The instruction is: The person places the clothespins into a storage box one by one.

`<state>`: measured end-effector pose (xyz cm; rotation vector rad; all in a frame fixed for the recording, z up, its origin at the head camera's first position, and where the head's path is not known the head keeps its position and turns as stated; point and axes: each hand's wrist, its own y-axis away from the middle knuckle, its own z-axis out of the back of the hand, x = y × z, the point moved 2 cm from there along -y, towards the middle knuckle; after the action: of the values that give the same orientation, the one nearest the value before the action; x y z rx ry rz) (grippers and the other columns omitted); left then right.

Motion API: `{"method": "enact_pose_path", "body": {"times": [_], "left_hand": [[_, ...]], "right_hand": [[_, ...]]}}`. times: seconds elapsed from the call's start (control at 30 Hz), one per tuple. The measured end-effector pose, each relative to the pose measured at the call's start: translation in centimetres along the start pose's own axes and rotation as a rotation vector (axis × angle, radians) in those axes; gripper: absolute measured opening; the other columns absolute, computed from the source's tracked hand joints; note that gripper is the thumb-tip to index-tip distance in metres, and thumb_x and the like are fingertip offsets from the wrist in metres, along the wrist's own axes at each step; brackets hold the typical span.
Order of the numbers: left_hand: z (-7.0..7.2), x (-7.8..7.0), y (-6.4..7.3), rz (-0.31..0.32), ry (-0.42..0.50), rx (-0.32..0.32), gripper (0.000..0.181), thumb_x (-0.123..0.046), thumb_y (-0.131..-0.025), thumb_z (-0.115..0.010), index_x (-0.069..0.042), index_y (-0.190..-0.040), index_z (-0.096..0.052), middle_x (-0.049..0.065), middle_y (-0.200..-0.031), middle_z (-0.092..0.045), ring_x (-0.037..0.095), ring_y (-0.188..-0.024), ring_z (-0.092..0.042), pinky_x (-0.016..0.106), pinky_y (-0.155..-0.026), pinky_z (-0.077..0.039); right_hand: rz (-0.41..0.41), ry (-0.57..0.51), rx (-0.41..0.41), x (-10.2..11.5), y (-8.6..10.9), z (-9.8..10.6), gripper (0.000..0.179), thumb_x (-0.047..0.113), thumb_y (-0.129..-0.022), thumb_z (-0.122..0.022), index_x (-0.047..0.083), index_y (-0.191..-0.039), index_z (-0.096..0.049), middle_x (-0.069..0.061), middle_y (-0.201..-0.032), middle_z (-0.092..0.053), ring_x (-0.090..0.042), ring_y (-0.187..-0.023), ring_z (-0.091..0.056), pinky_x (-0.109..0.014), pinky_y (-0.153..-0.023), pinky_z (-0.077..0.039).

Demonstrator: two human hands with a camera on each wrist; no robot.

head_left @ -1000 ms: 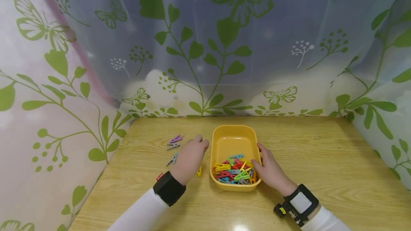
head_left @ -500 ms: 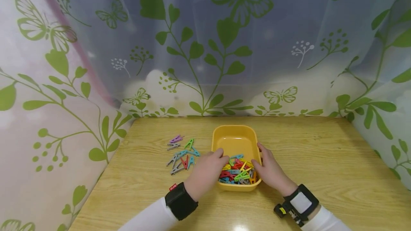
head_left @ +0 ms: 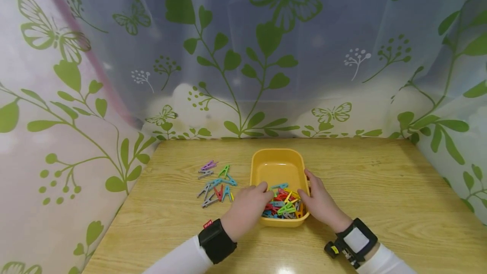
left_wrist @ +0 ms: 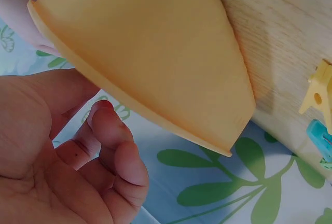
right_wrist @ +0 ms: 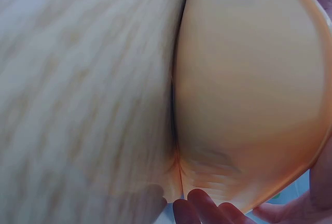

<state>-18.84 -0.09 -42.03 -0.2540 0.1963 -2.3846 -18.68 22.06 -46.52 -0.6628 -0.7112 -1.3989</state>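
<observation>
A yellow plastic bin (head_left: 275, 168) holds a pile of small coloured clothespins (head_left: 286, 208) at its near end. My left hand (head_left: 249, 206) reaches over the bin's left rim, its fingertips among the clothespins. In the left wrist view, some fingers of the left hand (left_wrist: 78, 156) are bent outside the rim, while the tips beyond it are hidden, so a pinched clothespin cannot be made out. My right hand (head_left: 323, 202) grips the bin's right side, thumb over the rim and fingers along the outer wall, as the right wrist view also shows with its fingers (right_wrist: 205, 208).
Several loose clothespins (head_left: 218, 192) in purple, grey, green, blue, red and yellow lie on the wooden table (head_left: 380, 181) left of the bin. A patterned curtain (head_left: 323, 54) hangs behind the table and along both sides.
My left hand has moved right, from above the table beside the loose clothespins to over the bin's left rim, and slightly deeper in since. My right hand has kept its grip on the bin.
</observation>
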Motion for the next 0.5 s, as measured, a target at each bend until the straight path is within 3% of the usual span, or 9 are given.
{"method": "enact_pose_path", "body": {"times": [0.5], "left_hand": [[-0.62, 0.22, 0.12, 0.015, 0.017, 0.005, 0.017, -0.012, -0.096, -0.071, -0.022, -0.110, -0.075, -0.004, -0.096, -0.059, 0.008, -0.067, -0.054, 0.021, -0.057, -0.044]], "right_hand": [[0.002, 0.007, -0.002, 0.01, -0.10, -0.03, 0.070, 0.017, -0.109, -0.048, -0.010, -0.159, -0.009, -0.038, -0.157, -0.022, -0.052, -0.135, -0.048, -0.056, -0.107, -0.047]]}}
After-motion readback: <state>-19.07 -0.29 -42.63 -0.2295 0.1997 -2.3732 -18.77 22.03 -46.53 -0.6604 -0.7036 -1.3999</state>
